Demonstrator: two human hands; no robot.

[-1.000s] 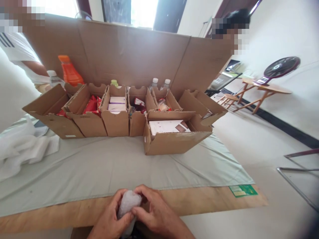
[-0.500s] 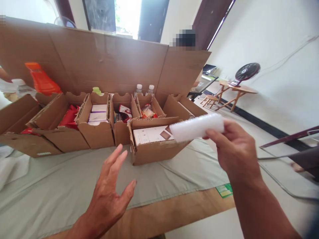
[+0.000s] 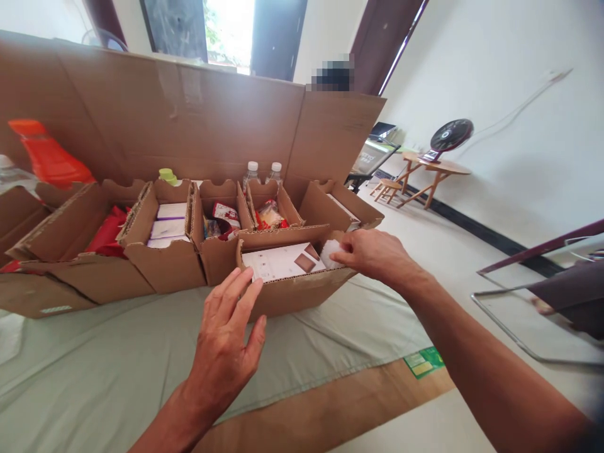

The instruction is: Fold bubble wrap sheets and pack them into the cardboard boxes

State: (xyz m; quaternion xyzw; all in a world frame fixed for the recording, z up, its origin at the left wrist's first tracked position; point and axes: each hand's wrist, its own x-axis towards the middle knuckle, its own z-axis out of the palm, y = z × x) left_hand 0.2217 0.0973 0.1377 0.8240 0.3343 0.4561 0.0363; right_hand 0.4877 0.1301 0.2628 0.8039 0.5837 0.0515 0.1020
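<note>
My right hand [image 3: 370, 257] grips a roll of white bubble wrap [image 3: 333, 255], which sits partly down inside the right end of the front cardboard box [image 3: 292, 297]. Most of the roll is hidden by the box wall and my fingers. Beside it in the same box lies a white carton with brown diamond shapes [image 3: 278, 263]. My left hand [image 3: 231, 324] is at the box's left front corner, fingers extended and apart, holding nothing; whether the fingertips touch the cardboard I cannot tell.
Behind stands a row of cardboard bins [image 3: 163, 267] holding red packets [image 3: 107, 233], white boxes [image 3: 167, 228] and snack bags. A tall cardboard panel [image 3: 198, 126] backs them, with an orange bottle [image 3: 51, 154] before it. A fan [image 3: 450, 135] stands on a wooden table at right.
My right hand has carried the white roll left and down from the air into the front box's right end. My left hand has come closer to the box's left corner. The view has shifted slightly.
</note>
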